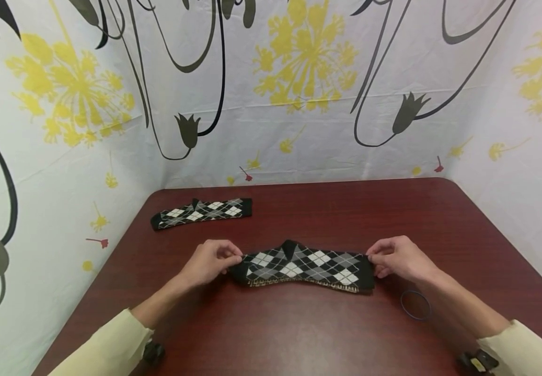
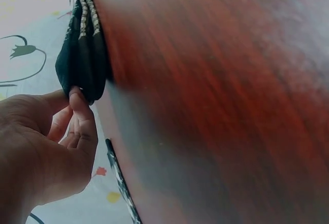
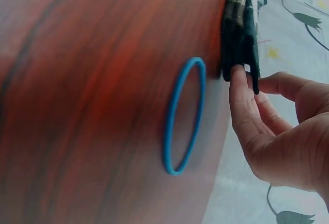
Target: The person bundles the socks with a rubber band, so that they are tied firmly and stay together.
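Observation:
A black, grey and white argyle sock (image 1: 318,265) is stretched lengthwise between both hands, its heel point facing away. My left hand (image 1: 211,261) pinches the toe end between thumb and fingers. At the other end, my right hand (image 1: 398,257) pinches the upper corner of the cuff. Layered edges with beige stitching show along the sock's near side, and the left wrist view shows the dark toe (image 2: 82,64) in the fingertips. In the right wrist view the cuff (image 3: 240,44) has a fingertip tucked between its layers.
A second argyle sock (image 1: 205,211) lies flat at the back left of the dark red table (image 1: 299,334). Below the right hand lies a thin blue elastic band (image 3: 168,126). White patterned fabric (image 1: 252,120) hangs around the table's back and sides.

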